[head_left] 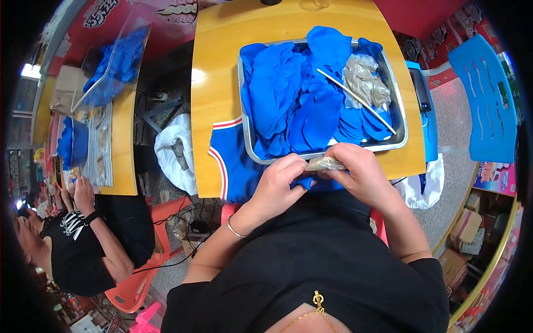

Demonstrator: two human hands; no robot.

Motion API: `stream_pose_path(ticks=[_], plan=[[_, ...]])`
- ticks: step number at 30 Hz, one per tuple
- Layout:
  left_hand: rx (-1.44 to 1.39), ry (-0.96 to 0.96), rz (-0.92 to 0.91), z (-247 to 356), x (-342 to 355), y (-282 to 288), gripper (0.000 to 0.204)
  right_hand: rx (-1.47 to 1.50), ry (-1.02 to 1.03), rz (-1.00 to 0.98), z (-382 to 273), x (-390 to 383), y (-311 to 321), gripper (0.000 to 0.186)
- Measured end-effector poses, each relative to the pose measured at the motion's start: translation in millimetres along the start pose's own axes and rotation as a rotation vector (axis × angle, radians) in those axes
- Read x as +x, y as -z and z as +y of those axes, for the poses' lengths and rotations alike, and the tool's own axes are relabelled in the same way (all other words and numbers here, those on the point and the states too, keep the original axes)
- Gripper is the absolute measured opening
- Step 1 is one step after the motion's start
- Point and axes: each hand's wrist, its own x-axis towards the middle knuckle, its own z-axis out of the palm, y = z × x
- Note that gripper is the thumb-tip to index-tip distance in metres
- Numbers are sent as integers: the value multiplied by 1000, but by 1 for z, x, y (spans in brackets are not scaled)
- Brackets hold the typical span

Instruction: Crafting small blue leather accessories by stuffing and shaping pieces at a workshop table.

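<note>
Both my hands meet just below the near rim of a metal tray (403, 133) on a wooden table (214, 66). My left hand (280, 186) and my right hand (355, 172) are closed on a small crumpled beige piece (325, 164), with a bit of blue material (302, 183) beneath it between my fingers. The tray holds piles of flat blue pieces (272, 94), a crumpled beige bundle (366, 80) and a pale thin stick (355, 100) lying across them. Blue fabric with red-and-white trim (227, 155) lies on the table at the left, partly hidden by my hands.
A co-worker (83, 244) sits at a second table (125, 166) on the left, holding blue material. A white sack (175, 144) and cables lie between the tables. At the right stand a blue plastic chair (491, 105), another white sack (422, 194) and boxes (466, 227).
</note>
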Motion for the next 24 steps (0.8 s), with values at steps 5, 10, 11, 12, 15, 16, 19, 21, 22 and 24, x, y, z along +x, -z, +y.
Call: stream_pose_path(ticks=[5, 10, 11, 12, 15, 16, 19, 21, 22, 24], plan=[[225, -145, -39, -8, -3, -6, 24, 28, -27, 2, 10, -9, -10, 15], [361, -162, -116, 1, -4, -6, 22, 111, -113, -49, 7, -13, -14, 14], [374, -164, -113, 2, -5, -6, 20, 107, -97, -39, 7, -13, -15, 13], [387, -168, -111, 3, -5, -5, 19, 103, -81, -29, 7, -14, -16, 13], [465, -155, -153, 0, -9, -7, 18, 150, -88, -43, 7, -15, -18, 12], [466, -156, -152, 1, -9, -6, 18, 149, -87, -43, 6, -15, -18, 12], [480, -116, -177, 4, -11, -5, 16, 162, -101, -33, 5, -16, -18, 12], [437, -97, -176, 5, -12, -5, 14, 109, -131, -35, 3, -18, -16, 12], [438, -100, -176, 5, -12, -4, 14, 108, -130, -32, 3, -18, -16, 12], [452, -126, -158, 6, -10, -4, 13, 223, -169, -55, 3, -18, -14, 17]])
